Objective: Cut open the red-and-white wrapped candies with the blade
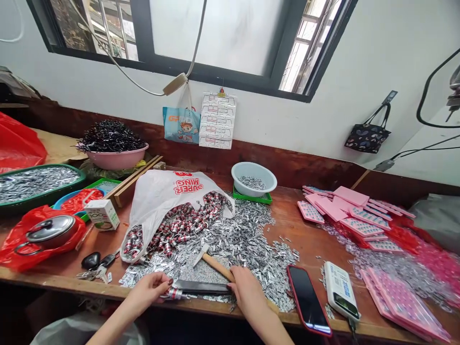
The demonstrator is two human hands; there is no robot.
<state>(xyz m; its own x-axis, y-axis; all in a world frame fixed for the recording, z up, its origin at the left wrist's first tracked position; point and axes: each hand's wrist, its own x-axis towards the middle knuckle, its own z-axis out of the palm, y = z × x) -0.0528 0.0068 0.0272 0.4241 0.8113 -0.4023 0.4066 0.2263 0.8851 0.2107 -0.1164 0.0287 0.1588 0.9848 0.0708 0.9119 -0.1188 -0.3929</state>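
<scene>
Grip: left hand (149,289) pinching, right hand (247,293) pressing dark bar (201,287), steadying it on counter (64,273) beside hammer (215,266).

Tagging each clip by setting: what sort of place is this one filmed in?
Most likely a small home workshop for piecework assembly. A long wooden workbench is heaped with small silver metal clips, stacks of pink plastic trays hold sorted parts, and a wooden-handled hammer lies by the right hand.
</scene>
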